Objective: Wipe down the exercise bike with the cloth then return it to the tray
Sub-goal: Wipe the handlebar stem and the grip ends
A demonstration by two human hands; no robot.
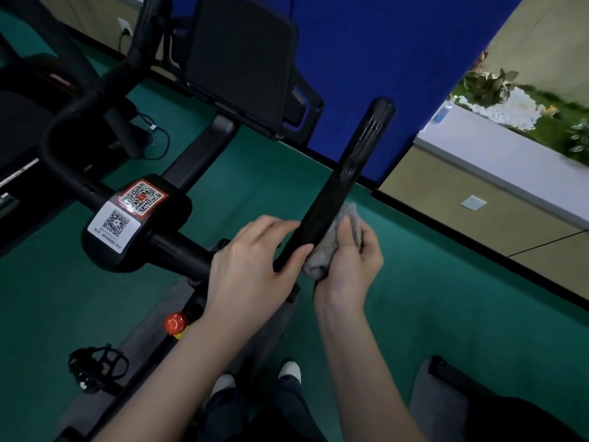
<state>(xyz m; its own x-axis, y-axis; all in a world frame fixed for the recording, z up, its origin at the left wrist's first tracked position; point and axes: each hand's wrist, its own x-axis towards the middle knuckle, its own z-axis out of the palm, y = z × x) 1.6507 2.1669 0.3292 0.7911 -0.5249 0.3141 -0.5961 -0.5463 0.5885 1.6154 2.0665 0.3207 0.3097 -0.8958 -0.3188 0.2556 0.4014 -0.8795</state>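
Observation:
The black exercise bike (140, 231) fills the left and middle of the view, with QR stickers on its handlebar hub. Its right handlebar grip (344, 173) runs up and to the right. My left hand (255, 266) grips the lower end of that bar, thumb and fingers curled round it. My right hand (350, 263) holds a bunched grey cloth (331, 244) and presses it against the right side of the bar, just beside my left hand. No tray is in view.
The bike's dark screen (242, 62) stands at the top centre. A red knob (175, 322) and a pedal (95, 368) sit low on the left. Green floor (462, 298) surrounds the bike. A blue partition (398, 74) and a low wall with plants (510, 100) lie to the right.

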